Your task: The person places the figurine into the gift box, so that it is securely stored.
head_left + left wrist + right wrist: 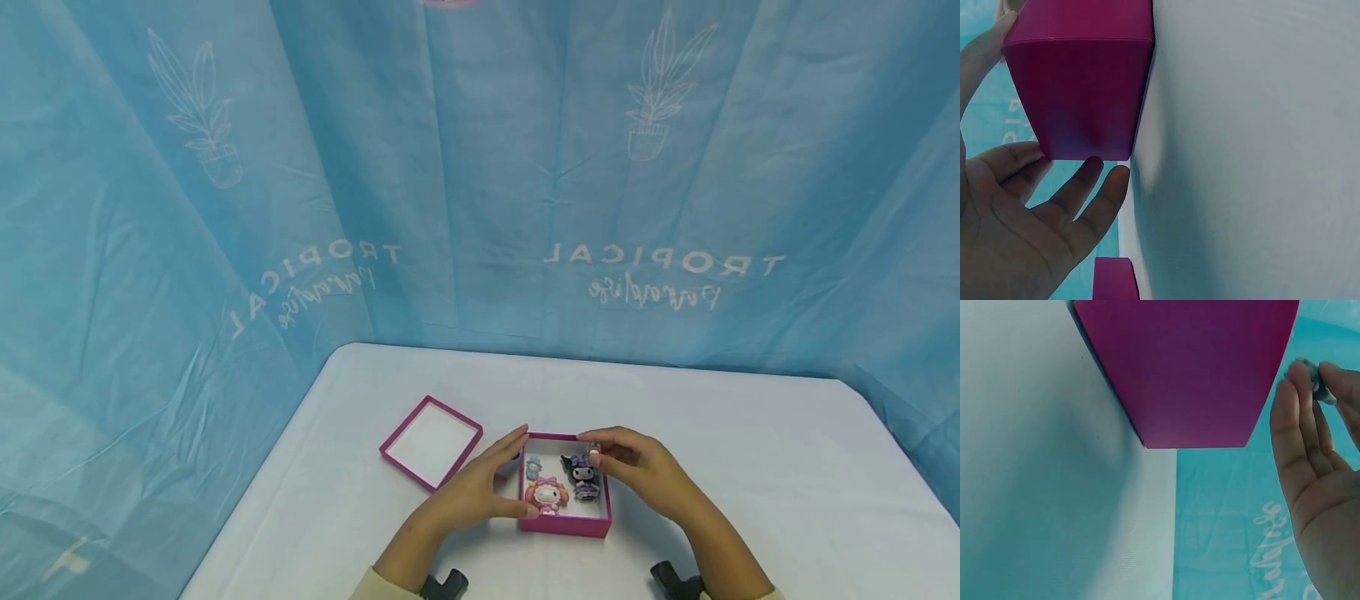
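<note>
A magenta open-topped box (564, 526) with a white inside sits on the table. My left hand (474, 493) grips its left side, thumb at the near rim and fingers toward the far corner. In the left wrist view some fingers of that hand (1029, 219) stand apart from the box wall (1082, 94). Over the far right corner, my right hand (651, 473) pinches a small greyish figurine (1324, 394), partly covered by fingertips. Inside the box lie a black-and-purple figurine (582, 477), a pink-hooded one (547, 496) and a small blue one (533, 467).
A square magenta-rimmed lid (455, 413), white inside, lies left of the box, beyond my left hand. White cloth covers the table (675, 400). Blue printed curtains (487, 183) hang behind and to the left.
</note>
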`<control>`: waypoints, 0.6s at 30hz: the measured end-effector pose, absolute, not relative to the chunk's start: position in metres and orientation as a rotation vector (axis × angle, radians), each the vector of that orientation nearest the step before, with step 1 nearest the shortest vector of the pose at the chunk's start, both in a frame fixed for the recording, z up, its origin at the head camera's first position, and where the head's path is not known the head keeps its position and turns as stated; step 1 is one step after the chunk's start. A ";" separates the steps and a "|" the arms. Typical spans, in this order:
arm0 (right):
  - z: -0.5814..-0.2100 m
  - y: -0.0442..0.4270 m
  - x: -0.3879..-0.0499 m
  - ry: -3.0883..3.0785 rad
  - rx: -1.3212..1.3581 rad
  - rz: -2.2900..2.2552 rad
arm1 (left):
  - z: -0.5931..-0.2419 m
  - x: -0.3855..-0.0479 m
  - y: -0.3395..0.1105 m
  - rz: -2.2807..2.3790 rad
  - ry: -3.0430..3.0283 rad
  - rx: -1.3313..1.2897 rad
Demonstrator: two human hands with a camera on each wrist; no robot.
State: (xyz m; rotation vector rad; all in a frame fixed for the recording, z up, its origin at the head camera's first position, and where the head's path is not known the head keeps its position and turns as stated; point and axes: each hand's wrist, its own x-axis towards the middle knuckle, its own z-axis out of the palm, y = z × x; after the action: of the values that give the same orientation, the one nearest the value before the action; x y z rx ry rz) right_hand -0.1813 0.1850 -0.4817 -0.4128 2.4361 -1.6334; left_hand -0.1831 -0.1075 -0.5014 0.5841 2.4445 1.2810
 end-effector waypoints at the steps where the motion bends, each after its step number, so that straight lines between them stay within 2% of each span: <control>1: -0.481 0.186 -0.181 2.414 -0.430 -1.633 | -0.501 -0.183 -0.107 1.281 2.443 0.585; 18: -0.473 0.189 -0.177 2.396 -0.549 -1.404 | -0.502 -0.185 -0.109 1.298 2.418 0.589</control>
State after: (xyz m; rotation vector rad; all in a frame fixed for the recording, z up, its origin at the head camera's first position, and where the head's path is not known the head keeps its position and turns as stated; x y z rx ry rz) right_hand -0.1770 0.1890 -0.4727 -0.5492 2.3957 -1.4040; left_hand -0.1845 -0.1090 -0.5016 0.5891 2.4178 1.2976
